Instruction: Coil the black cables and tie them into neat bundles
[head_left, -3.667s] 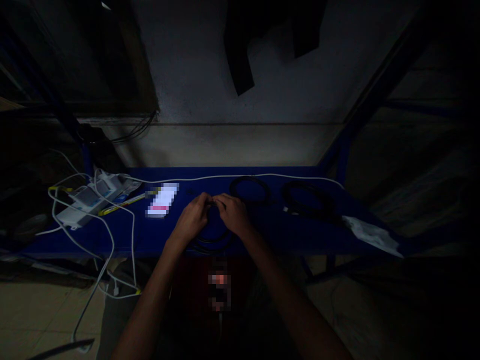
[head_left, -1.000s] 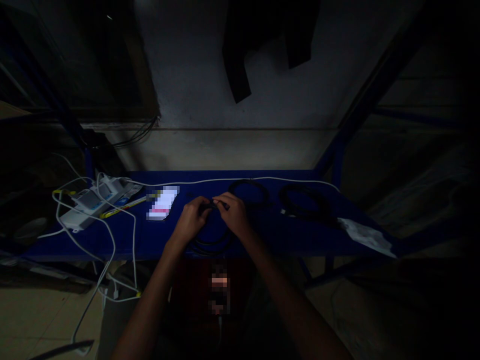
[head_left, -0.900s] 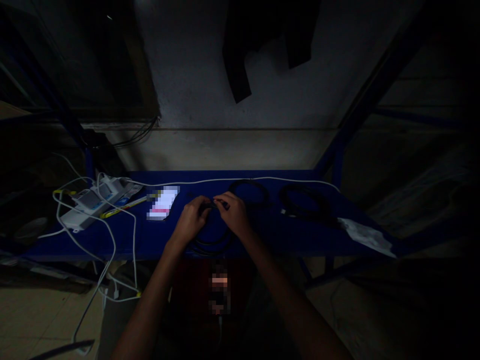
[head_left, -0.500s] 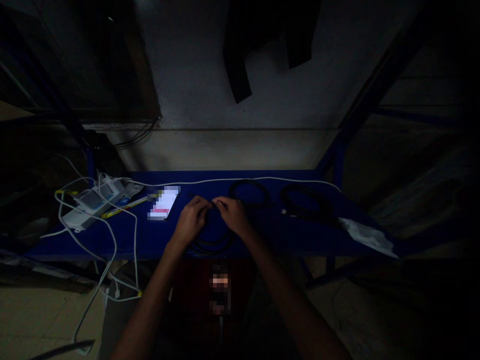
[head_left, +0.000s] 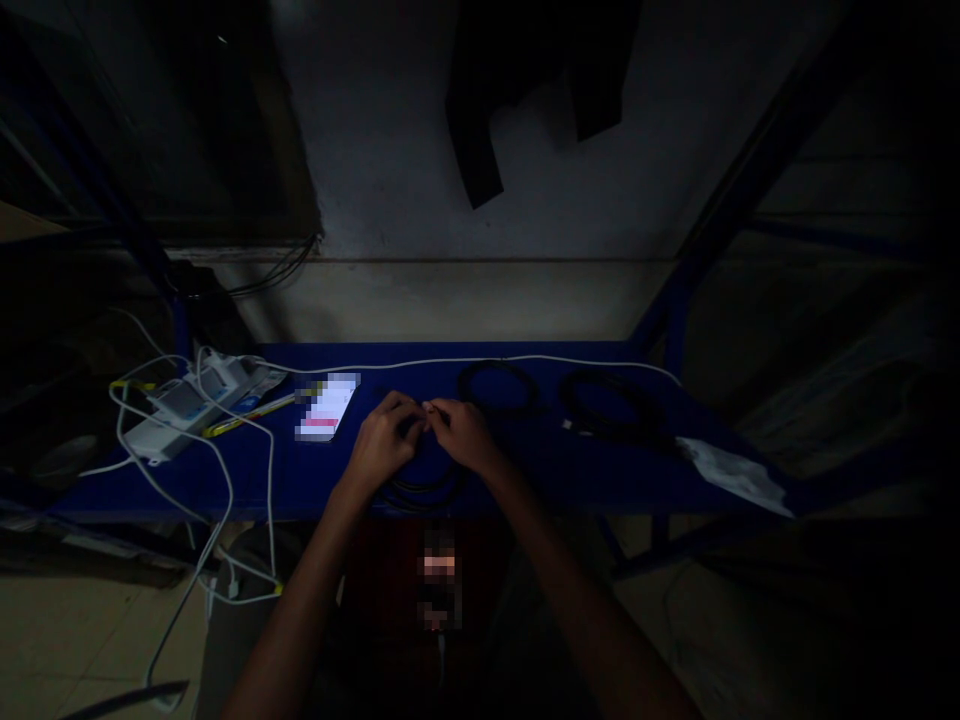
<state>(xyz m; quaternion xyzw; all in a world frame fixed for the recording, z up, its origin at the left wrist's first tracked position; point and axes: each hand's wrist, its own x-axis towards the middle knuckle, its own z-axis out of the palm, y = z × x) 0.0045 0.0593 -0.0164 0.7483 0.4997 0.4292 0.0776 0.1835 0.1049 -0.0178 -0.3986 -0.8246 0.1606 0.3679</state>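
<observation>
My left hand (head_left: 388, 434) and my right hand (head_left: 463, 434) meet above the front of a blue table, fingertips pinched close together. Between and below them hangs or lies a coiled black cable (head_left: 424, 490), its lower loops showing near the table's front edge. The fingers of both hands appear closed on the upper part of this coil; the gloom and the fingers hide the exact spot. A second black cable coil (head_left: 499, 388) lies just beyond my right hand. Farther right is a third coil (head_left: 607, 402) with a pale connector end.
A lit phone (head_left: 330, 408) lies left of my hands. Beyond it stand a white power strip (head_left: 187, 402) and tangled white cords (head_left: 225, 480) that drop over the edge. A thin white cord runs along the back. Crumpled clear plastic (head_left: 735, 475) lies at the right end.
My fingertips have shifted slightly and drawn closer together, and the small dark piece seen between them earlier is now mostly covered. The coil stays in place.
</observation>
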